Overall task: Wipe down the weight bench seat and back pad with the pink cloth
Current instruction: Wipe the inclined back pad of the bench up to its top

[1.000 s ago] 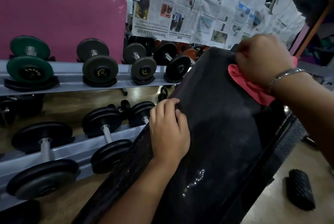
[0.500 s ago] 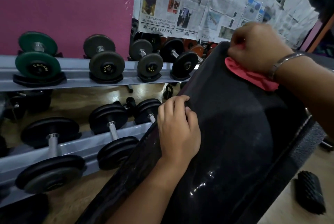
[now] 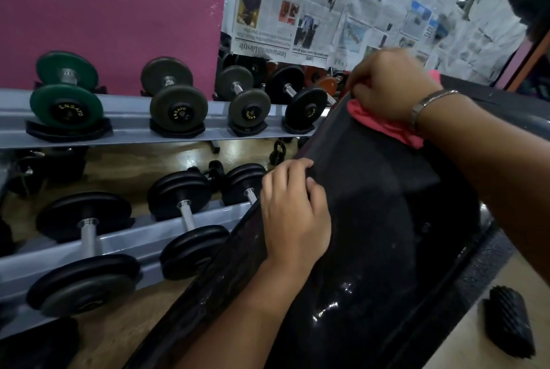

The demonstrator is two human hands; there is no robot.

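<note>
The black back pad (image 3: 372, 219) of the weight bench slopes up from bottom left to upper right. My right hand (image 3: 390, 86) presses the crumpled pink cloth (image 3: 384, 127) onto the pad's top left corner; most of the cloth is hidden under the hand. My left hand (image 3: 294, 214) lies palm down on the pad's left edge, fingers curled over the side. A wet shine shows low on the pad. The seat is out of view.
A grey two-tier dumbbell rack (image 3: 128, 127) stands close on the left with green, grey and black dumbbells. A pink mat (image 3: 104, 26) and newspaper-covered wall (image 3: 342, 5) are behind. A black ribbed roller (image 3: 509, 324) lies on the floor at bottom right.
My right hand has slid the pink cloth left along the top of the pad to its left corner. The left hand has stayed on the pad's edge.
</note>
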